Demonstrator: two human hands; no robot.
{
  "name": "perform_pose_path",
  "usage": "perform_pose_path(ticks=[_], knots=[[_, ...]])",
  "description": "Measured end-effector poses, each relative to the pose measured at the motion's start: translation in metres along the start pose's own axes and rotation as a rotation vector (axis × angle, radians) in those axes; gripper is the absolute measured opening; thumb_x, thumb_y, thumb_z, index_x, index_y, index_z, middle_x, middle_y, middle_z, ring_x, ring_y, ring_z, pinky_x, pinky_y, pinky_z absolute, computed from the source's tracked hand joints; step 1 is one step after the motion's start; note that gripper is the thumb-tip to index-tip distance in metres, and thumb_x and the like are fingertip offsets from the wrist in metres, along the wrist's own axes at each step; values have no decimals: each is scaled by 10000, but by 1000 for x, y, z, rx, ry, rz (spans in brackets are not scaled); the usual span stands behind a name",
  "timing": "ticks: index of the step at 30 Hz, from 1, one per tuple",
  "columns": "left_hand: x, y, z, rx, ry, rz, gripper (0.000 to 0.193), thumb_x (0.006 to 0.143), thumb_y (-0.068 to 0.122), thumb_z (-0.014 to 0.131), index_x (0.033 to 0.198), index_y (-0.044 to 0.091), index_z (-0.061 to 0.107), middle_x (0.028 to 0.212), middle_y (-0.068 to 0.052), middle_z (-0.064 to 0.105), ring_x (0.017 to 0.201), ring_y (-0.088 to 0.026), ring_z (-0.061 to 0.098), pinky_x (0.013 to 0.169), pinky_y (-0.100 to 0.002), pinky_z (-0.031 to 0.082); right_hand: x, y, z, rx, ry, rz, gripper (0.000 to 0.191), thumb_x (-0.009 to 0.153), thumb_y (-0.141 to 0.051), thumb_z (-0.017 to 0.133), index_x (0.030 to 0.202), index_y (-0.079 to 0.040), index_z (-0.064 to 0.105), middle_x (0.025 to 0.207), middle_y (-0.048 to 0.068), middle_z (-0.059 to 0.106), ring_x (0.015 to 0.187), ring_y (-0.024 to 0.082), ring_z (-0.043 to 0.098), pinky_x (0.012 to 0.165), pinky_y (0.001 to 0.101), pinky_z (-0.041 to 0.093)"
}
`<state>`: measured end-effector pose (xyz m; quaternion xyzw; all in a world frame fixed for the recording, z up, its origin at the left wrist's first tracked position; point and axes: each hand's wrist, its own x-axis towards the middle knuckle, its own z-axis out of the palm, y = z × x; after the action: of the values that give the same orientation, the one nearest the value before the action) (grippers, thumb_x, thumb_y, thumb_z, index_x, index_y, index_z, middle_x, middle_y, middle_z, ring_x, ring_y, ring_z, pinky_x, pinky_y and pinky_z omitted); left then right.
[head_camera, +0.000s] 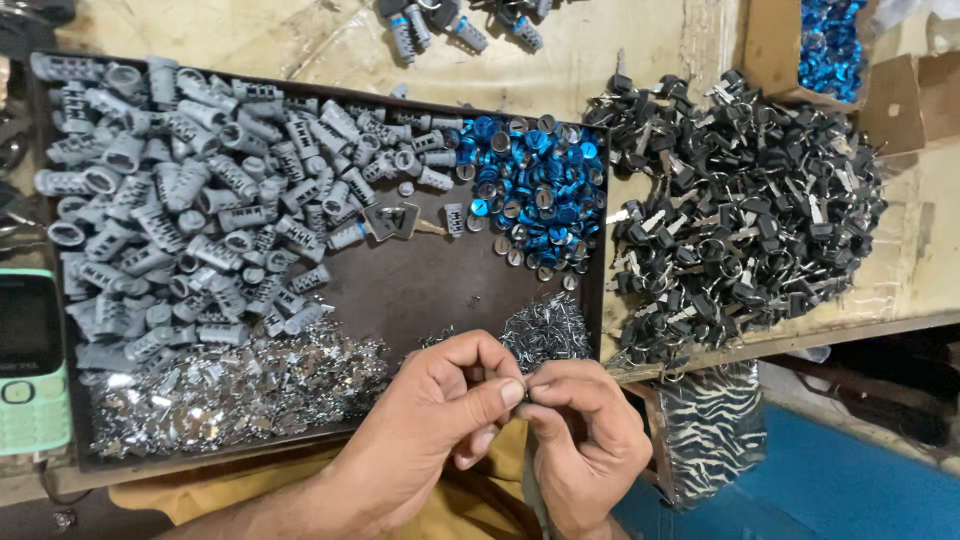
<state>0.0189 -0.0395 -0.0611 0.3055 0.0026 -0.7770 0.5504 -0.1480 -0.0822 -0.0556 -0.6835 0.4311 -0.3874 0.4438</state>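
Left hand (440, 410) and right hand (580, 430): fingertips pressed together, pinching one small dark metal part (527, 392), its long axis hidden. Held just below the near edge of the dark rectangular metal tray (420, 290); grey cylindrical lock barrels (190, 200) lie beyond, leftward.

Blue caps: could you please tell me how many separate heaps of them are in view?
2: one heap of blue caps at the tray's far right corner, another in the cardboard box at top right, partly cut off.

Bare forearms, no sleeves; mustard-yellow garment (470, 510) on lap.
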Motion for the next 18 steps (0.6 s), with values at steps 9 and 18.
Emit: perform_pose_path(ticks=[9, 18], knots=[[26, -6, 12, -91, 28, -91, 125, 970, 176, 649, 933, 70, 593, 727, 33, 543, 563, -32, 457, 474, -205, 344, 14, 11, -26, -15, -52, 69, 116, 905, 16, 737, 991, 14, 658, 1046, 132, 711, 945, 149, 672, 840, 246, 537], [38, -9, 19, -110, 26, -93, 140, 975, 184, 653, 937, 67, 586, 723, 38, 526, 570, -31, 455, 478, -205, 342, 24, 14, -36, -128, -74, 9, 218, 842, 60, 767, 1038, 29, 677, 1071, 144, 702, 961, 156, 667, 859, 254, 528]])
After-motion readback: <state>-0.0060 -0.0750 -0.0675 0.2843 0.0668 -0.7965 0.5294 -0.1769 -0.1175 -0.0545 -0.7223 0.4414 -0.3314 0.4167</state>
